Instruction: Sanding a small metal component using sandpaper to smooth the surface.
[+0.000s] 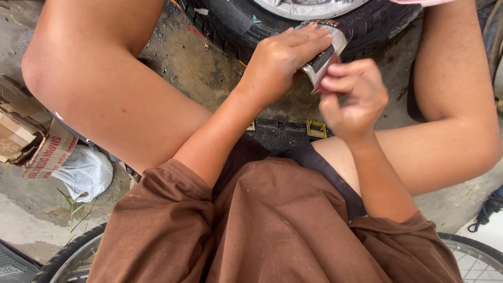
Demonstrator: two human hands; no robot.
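My left hand (285,57) grips a small silver and dark foil packet (326,55) from above, fingers laid flat over it. My right hand (352,97) is curled just below, thumb and fingertips pinching the packet's lower edge. Both hands sit between my bare knees, in front of a black rubber tyre (236,23) with a pale rim (306,8) at the top. My brown shirt (272,225) fills the bottom of the view.
Dirty concrete ground (199,71) lies under the tyre. Crushed cardboard (21,128) and a white plastic bag (86,173) sit at the left. Bicycle wheels show at the bottom left (68,257) and bottom right (474,257). A small brass clip (316,129) lies near my leg.
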